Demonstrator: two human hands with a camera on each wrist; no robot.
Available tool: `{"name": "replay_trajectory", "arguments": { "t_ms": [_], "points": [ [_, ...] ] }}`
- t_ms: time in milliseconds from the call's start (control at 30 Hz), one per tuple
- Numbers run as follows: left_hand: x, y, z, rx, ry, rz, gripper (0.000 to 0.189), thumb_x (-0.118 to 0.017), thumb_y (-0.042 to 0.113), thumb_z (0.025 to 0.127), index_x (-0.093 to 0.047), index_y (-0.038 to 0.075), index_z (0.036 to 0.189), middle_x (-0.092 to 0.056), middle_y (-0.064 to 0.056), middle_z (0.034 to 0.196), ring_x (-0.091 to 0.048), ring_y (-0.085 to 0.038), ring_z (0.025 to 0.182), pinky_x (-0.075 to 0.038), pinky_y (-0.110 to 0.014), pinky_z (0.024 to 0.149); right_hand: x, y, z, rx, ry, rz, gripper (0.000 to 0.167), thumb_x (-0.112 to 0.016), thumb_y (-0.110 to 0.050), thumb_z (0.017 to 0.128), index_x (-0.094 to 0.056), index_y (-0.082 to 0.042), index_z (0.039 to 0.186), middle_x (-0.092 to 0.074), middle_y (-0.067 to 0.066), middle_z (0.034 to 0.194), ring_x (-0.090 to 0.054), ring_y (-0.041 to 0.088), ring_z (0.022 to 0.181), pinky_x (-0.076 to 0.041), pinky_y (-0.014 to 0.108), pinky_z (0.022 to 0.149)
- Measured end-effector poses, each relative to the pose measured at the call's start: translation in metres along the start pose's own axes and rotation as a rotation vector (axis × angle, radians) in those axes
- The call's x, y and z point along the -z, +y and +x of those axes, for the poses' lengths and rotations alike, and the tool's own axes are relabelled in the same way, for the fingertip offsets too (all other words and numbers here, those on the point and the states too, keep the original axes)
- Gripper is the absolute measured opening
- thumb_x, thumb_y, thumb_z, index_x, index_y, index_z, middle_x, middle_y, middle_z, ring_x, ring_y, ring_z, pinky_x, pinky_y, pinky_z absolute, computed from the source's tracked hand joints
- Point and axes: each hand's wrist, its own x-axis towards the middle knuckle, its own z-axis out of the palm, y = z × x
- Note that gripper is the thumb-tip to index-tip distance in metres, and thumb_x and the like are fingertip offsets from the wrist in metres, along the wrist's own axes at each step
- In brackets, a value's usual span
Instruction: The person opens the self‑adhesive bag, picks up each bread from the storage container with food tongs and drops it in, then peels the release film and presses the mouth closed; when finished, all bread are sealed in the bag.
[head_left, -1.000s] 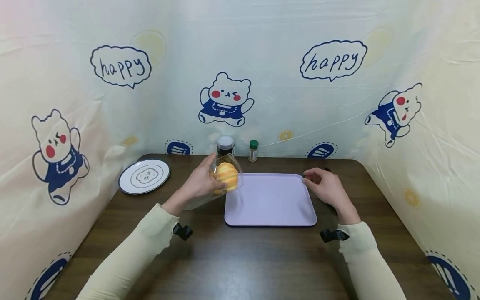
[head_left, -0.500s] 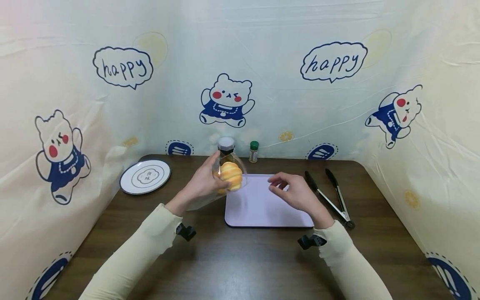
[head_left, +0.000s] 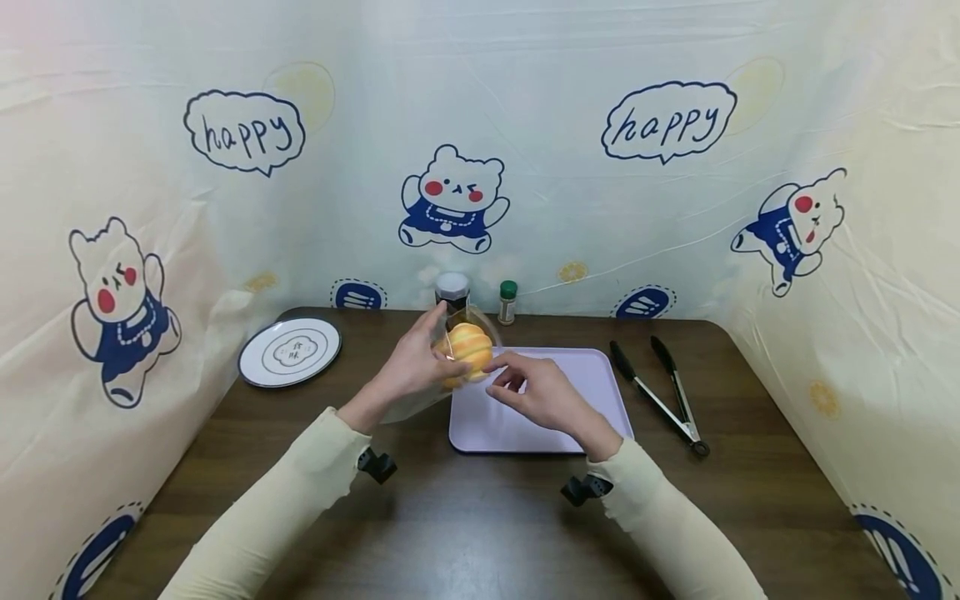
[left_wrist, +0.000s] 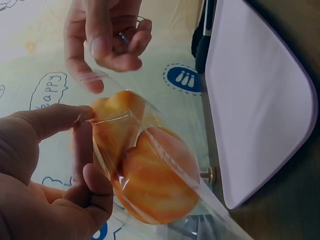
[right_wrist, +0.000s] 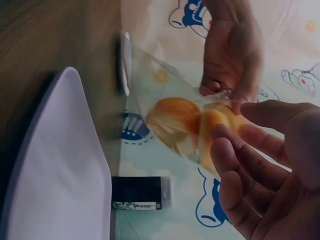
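My left hand (head_left: 416,360) pinches a clear plastic bag (right_wrist: 165,75) near its mouth, holding it up over the left edge of the lilac tray (head_left: 547,408). Inside the bag are bread rolls, yellow with orange-brown stripes; one roll (left_wrist: 160,185) lies lower and another roll (left_wrist: 117,112) sits by the bag's mouth. My right hand (head_left: 543,392) is over the tray, fingers loosely bent and thumb apart from the index finger. In the left wrist view, its index fingertip overlaps the lip of the bag.
Black-handled metal tongs (head_left: 678,404) lie spread on the table right of the tray. A white plate (head_left: 288,354) with a dark rim is at the back left. Behind the bag stand a dark jar (head_left: 452,287) with a pale lid and a small green-capped shaker (head_left: 507,302).
My right hand has come left from beside the tongs, across the tray, to the bag's mouth. The left hand and the bag have shifted slightly right.
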Motion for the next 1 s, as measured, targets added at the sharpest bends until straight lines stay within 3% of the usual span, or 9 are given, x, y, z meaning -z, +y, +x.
{"name": "replay_trajectory", "arguments": {
  "t_ms": [233, 400, 533, 667, 733, 833, 933, 1000],
  "points": [
    [0.001, -0.001, -0.001, 0.018, -0.016, -0.053, 0.108, -0.081, 0.047, 0.08, -0.013, 0.024, 0.161, -0.019, -0.011, 0.167, -0.071, -0.021, 0.092, -0.06, -0.038, 0.087, 0.001, 0.002, 0.003, -0.015, 0.122, -0.022, 0.009, -0.067, -0.029, 0.096, -0.072, -0.022, 0.099, -0.073, -0.008, 0.089, -0.065, 0.006, 0.079, -0.055, 0.024, 0.067],
    [0.003, -0.003, -0.002, 0.002, -0.04, -0.133, 0.102, -0.071, 0.059, 0.084, -0.014, 0.024, 0.161, -0.03, -0.012, 0.161, -0.074, -0.018, 0.086, -0.06, -0.04, 0.085, 0.011, 0.003, 0.001, -0.028, 0.248, 0.065, 0.007, -0.068, -0.025, 0.096, -0.07, -0.02, 0.099, -0.074, -0.002, 0.092, -0.069, 0.011, 0.076, -0.058, 0.028, 0.065],
    [0.002, -0.005, -0.003, -0.031, -0.061, -0.169, 0.098, -0.065, 0.066, 0.085, -0.017, 0.025, 0.161, -0.036, -0.012, 0.158, -0.075, -0.024, 0.092, -0.059, -0.039, 0.09, 0.014, 0.003, 0.001, -0.026, 0.296, 0.134, 0.008, -0.069, -0.025, 0.095, -0.069, -0.018, 0.1, -0.076, 0.001, 0.096, -0.071, 0.014, 0.078, -0.06, 0.03, 0.066],
    [0.002, -0.005, -0.004, -0.065, -0.065, -0.194, 0.094, -0.063, 0.066, 0.087, -0.022, 0.024, 0.16, -0.042, -0.011, 0.155, -0.074, -0.028, 0.093, -0.056, -0.033, 0.076, 0.017, 0.004, 0.003, -0.01, 0.337, 0.199, 0.01, -0.069, -0.024, 0.095, -0.068, -0.017, 0.101, -0.076, 0.002, 0.099, -0.074, 0.017, 0.085, -0.062, 0.034, 0.073],
    [0.002, -0.005, -0.005, -0.089, -0.061, -0.201, 0.091, -0.064, 0.063, 0.088, -0.024, 0.024, 0.159, -0.042, -0.01, 0.154, -0.074, -0.026, 0.088, -0.053, -0.031, 0.071, 0.019, 0.005, 0.004, 0.006, 0.357, 0.227, 0.01, -0.068, -0.024, 0.095, -0.068, -0.015, 0.101, -0.076, 0.003, 0.099, -0.074, 0.018, 0.088, -0.062, 0.036, 0.075],
    [0.002, -0.005, -0.004, -0.127, -0.059, -0.22, 0.088, -0.068, 0.055, 0.089, -0.023, 0.024, 0.159, -0.04, -0.008, 0.158, -0.074, -0.021, 0.084, -0.054, -0.031, 0.075, 0.021, 0.006, 0.005, 0.025, 0.387, 0.242, 0.012, -0.066, -0.026, 0.097, -0.068, -0.015, 0.102, -0.075, 0.003, 0.099, -0.074, 0.017, 0.088, -0.061, 0.035, 0.074],
    [0.001, -0.006, -0.003, -0.152, -0.081, -0.278, 0.086, -0.069, 0.034, 0.093, -0.015, 0.027, 0.16, -0.041, -0.008, 0.158, -0.074, -0.025, 0.086, -0.054, -0.031, 0.078, 0.024, 0.005, 0.006, 0.041, 0.419, 0.243, 0.014, -0.065, -0.028, 0.097, -0.069, -0.015, 0.102, -0.075, 0.003, 0.097, -0.073, 0.016, 0.087, -0.059, 0.031, 0.071],
    [0.0, -0.007, -0.002, -0.149, -0.096, -0.318, 0.088, -0.066, 0.017, 0.094, -0.01, 0.028, 0.16, -0.042, -0.007, 0.158, -0.074, -0.029, 0.089, -0.051, -0.029, 0.07, 0.026, 0.005, 0.006, 0.054, 0.439, 0.258, 0.014, -0.065, -0.027, 0.097, -0.069, -0.014, 0.101, -0.076, 0.004, 0.096, -0.074, 0.016, 0.086, -0.058, 0.029, 0.07]
  ]
}}
